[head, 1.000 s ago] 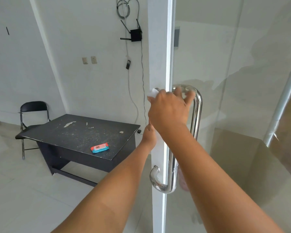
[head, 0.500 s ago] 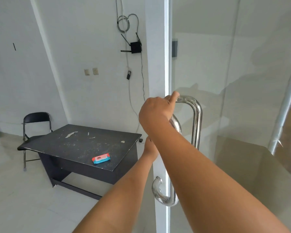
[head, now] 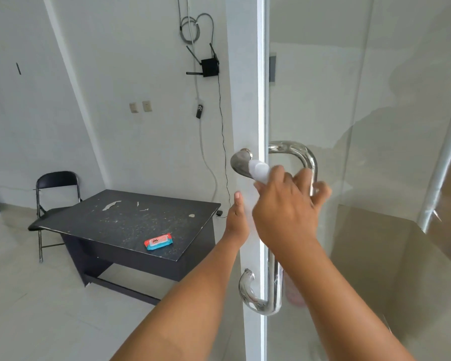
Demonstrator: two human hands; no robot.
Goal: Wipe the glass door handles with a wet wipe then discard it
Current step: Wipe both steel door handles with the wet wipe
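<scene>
Wipe (head: 258,171): white, pressed on the upper bend of the door handle (head: 241,162).
Right hand (head: 284,207): fingers curled round the wipe, at the handle's top.
Left hand (head: 237,220): at the glass door (head: 375,126) edge, thumb up; fingers hidden, grip unclear.
Pack of wipes (head: 158,241): flat on the desk (head: 130,220).
Chair (head: 55,183): behind the desk.

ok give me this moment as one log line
step: handle wipe | right hand: grips wet wipe against door handle top | left hand: at door edge, fingers hidden | wipes pack: on table
</scene>
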